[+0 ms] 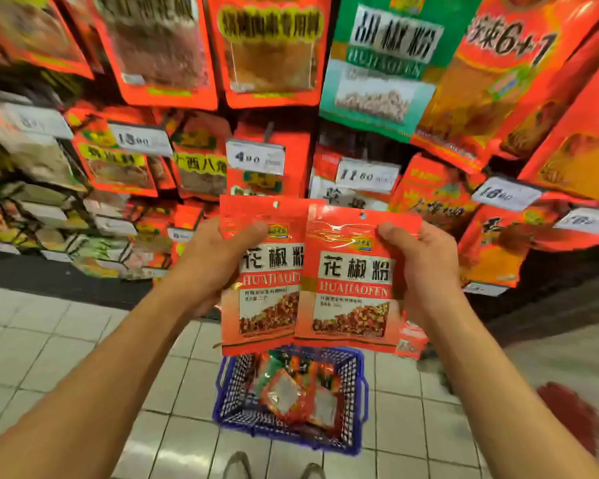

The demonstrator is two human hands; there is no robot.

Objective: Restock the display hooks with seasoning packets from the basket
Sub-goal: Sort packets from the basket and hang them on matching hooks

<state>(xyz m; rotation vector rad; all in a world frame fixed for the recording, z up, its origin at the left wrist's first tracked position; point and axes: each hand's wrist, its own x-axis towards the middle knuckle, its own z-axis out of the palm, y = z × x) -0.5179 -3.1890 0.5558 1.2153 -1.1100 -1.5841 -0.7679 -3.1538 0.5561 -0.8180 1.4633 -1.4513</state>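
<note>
Head view: the left hand (218, 261) and right hand (419, 267) each grasp a seasoning packet (350, 278) above the basket (355, 402) (punched holes up); best line each hole squarely with its hook.

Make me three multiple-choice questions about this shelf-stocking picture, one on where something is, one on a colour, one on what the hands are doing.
1. Where is the basket?
A. On the tiled floor below the hands
B. Hanging from a display hook
C. On a shelf

2. What colour is the basket?
A. Green
B. Blue
C. Yellow

3. What are the hands doing?
A. Both hang idle
B. Only one holds a packet
C. Each holds a red packet

Answers: 1 A, it stands on the tiles under the packets. 2 B, its mesh walls are blue. 3 C, the left hand grips the left packet and the right hand grips the right packet.
</note>
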